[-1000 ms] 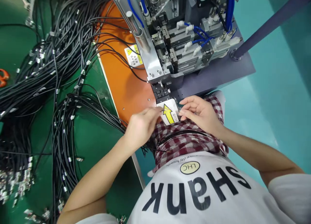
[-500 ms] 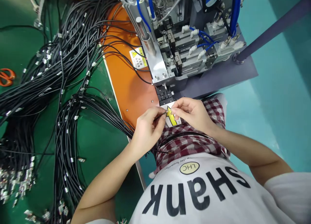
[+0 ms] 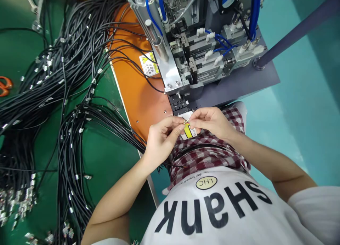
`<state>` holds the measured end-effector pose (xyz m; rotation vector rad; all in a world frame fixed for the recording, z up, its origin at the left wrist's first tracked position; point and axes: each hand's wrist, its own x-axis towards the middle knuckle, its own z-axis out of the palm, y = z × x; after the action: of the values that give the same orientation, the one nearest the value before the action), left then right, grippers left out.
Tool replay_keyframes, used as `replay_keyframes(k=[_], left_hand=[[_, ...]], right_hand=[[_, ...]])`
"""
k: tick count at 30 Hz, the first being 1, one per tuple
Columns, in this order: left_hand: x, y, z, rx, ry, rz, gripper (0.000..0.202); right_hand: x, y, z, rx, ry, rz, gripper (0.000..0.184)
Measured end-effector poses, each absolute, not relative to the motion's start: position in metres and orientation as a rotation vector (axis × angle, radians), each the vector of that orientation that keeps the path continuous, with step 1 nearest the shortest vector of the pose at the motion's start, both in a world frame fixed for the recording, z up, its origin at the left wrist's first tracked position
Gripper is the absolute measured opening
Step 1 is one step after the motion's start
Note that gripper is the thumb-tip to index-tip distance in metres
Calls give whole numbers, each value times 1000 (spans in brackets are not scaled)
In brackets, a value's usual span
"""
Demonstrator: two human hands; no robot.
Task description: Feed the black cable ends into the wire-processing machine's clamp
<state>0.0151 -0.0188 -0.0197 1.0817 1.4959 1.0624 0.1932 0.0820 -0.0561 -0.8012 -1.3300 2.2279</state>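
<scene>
Thin light-coloured wires (image 3: 186, 121) at the end of a cable show between my fingertips, in front of the machine. My left hand (image 3: 164, 135) is closed, thumb and forefinger pinching the cable end; its black sheath is mostly hidden by the fingers. From the right, my right hand (image 3: 211, 122) pinches the tips of the fine wires with thumb and forefinger. Just beneath both hands is a white label with a yellow arrow (image 3: 188, 131), partly covered by them. More black cable lies across my lap on the checked cloth (image 3: 207, 154).
A machine with pneumatic cylinders (image 3: 204, 57) and blue hoses stands ahead on an orange plate (image 3: 143, 99). Large bundles of black cables (image 3: 71, 142) with white tags cover the green table (image 3: 111, 181) at left. Orange scissors (image 3: 5, 86) lie at the far left edge.
The fingertips of both hands have come closer together over the arrow label. The wires between them now look spread and crossed. The view has shifted slightly.
</scene>
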Motion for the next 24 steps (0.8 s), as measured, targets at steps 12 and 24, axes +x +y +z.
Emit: replay_keyframes(k=[12,24], left_hand=[[19,-12,-26,924,1373,1260,16],[16,-6,-29,666,1326,1213,19]], right_hand=[[183,68,-47,-854,-1503,2030,14],[178,64,-50,-878,-1799,1544,7]])
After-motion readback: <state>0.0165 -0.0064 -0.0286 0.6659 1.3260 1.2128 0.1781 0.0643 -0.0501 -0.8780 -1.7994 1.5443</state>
